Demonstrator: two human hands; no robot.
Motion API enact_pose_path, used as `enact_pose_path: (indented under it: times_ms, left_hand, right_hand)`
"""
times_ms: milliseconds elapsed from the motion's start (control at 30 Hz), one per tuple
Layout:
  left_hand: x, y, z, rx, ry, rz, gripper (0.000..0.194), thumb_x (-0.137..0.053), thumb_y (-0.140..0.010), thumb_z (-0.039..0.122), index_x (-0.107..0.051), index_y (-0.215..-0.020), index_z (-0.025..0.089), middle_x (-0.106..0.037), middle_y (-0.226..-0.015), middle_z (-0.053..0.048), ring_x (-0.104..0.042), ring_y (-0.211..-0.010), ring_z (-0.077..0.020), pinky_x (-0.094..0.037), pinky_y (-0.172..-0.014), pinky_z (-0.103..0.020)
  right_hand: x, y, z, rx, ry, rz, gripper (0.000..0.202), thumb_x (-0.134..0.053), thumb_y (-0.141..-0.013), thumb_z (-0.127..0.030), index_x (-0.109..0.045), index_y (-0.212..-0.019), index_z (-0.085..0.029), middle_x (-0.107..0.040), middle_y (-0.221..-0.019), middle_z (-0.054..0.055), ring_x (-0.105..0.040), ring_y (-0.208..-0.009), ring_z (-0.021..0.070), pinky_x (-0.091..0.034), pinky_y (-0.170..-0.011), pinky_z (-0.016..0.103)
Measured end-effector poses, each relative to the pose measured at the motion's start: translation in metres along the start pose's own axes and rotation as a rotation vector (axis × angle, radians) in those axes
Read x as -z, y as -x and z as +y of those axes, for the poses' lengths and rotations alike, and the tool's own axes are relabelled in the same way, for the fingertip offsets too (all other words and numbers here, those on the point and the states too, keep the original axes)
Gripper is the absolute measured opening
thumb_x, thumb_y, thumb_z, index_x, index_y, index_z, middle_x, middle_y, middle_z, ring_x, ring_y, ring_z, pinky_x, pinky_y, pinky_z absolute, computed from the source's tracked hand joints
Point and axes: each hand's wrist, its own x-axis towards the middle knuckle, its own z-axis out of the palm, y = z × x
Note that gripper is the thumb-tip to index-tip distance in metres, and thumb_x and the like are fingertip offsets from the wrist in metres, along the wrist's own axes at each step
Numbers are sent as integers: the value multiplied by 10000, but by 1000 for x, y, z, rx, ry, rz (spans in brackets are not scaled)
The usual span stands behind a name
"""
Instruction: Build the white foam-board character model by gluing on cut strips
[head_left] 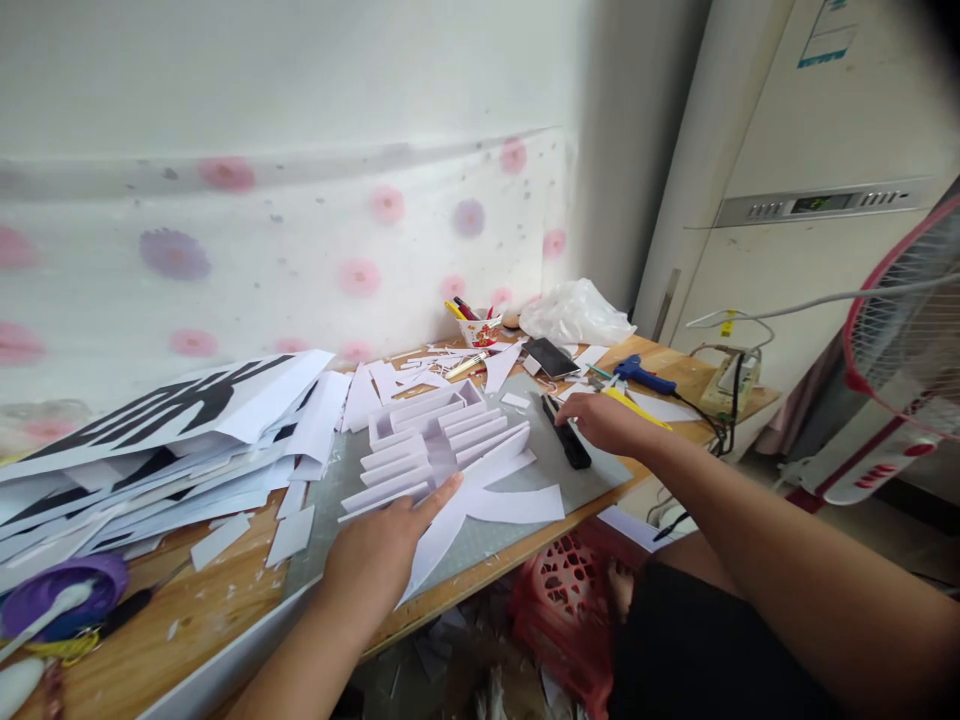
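Note:
A white foam-board model (442, 450) with raised upright strips lies on a grey cutting mat (600, 475). My left hand (386, 545) rests at the model's near edge, its index finger stretched out onto the white surface. Over the mat's right side, my right hand (600, 420) has its fingers bent at the upper part of a black tool (574, 447), which lies on the mat; the fingertips are partly hidden. A yellow-handled tool (637, 408) lies just beyond the right wrist.
Large printed sheets (225, 400) are stacked at left, near a purple bowl (82, 590). Behind are a pen cup (480, 328), a phone (551, 357) and a plastic bag (577, 312). A blue glue gun (645, 375), power strip (731, 385) and fan (911, 310) stand right.

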Motion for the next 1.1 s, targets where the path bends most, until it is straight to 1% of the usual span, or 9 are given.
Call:
enact_pose_path:
  times_ms: [133, 267, 433, 500, 567, 733, 867, 1000, 1100]
  left_hand:
    - [-2, -1, -1, -16, -39, 0, 708, -394, -872, 114, -129, -1410, 491, -637, -1104, -49, -644, -920, -215, -474, -727, -296]
    - [-2, -1, -1, -32, -30, 5, 699, -393, -880, 123, -129, -1405, 502, -632, -1121, -45, -639, -935, -223, -477, -726, -304]
    - [2, 0, 1, -26, -27, 3, 689, -401, -880, 133, -142, -1409, 492, -633, -1127, -38, -631, -964, -218, -470, -738, -292]
    - [1, 0, 0, -28, -27, 13, 675, -393, -887, 147, -140, -1409, 493, -634, -1126, -36, -635, -949, -221, -469, -733, -296]
    - [-1, 0, -1, -27, -24, 14, 661, -387, -893, 162, -138, -1410, 492, -636, -1121, -37, -640, -921, -217, -468, -731, -298]
    - [-6, 0, -3, -36, -26, 33, 674, -381, -894, 157, -117, -1408, 503, -637, -1090, -34, -643, -875, -214, -464, -720, -296]
    - [-6, 0, -3, -38, -76, 30, 801, -359, -844, 54, -39, -1391, 544, -639, -1020, -23, -651, -785, -224, -461, -652, -297]
    - [-7, -1, -3, -52, -107, 62, 907, -365, -781, -13, 9, -1379, 557, -633, -973, -25, -652, -748, -230, -455, -616, -298]
    - [-7, -1, -4, -56, -118, 63, 863, -360, -813, 21, 16, -1382, 549, -621, -933, -25, -648, -748, -228, -454, -613, -292]
  right_hand:
    - [-8, 3, 13, 89, 86, -69, 457, -463, -710, -7, -702, -996, -271, -571, -1180, 81, -584, -983, 236, -430, -869, 350]
    - [-15, 2, 16, 139, 114, -103, 420, -493, -693, -10, -692, -975, -249, -496, -1291, 84, -564, -1032, 243, -440, -874, 352]
    - [4, 12, 12, 206, 66, -91, 374, -504, -711, -34, -658, -1000, -215, -464, -1345, 93, -564, -1066, 216, -434, -910, 333]
    - [16, 22, 6, 212, -22, -30, 370, -517, -741, -76, -609, -1076, -205, -532, -1265, 103, -573, -1040, 209, -458, -869, 325]
    - [26, 32, -2, 190, -237, 83, 343, -540, -774, -145, -560, -1112, -201, -614, -1099, 93, -607, -918, 197, -495, -768, 313]
    - [29, 49, -36, 187, -798, 364, 308, -612, -794, -283, -491, -1072, -227, -593, -967, 63, -582, -671, 137, -501, -568, 272]
    - [18, 46, -70, 228, -949, 352, 379, -653, -777, -289, -468, -1105, -245, -574, -915, 28, -565, -614, 107, -484, -514, 241]
    - [9, 39, -91, 189, -888, 337, 250, -720, -713, -305, -527, -825, -192, -569, -746, -8, -536, -471, 79, -450, -427, 225]
    - [3, 33, -98, 123, -866, 362, 267, -733, -691, -336, -538, -795, -186, -547, -611, -41, -526, -429, 87, -443, -410, 225]
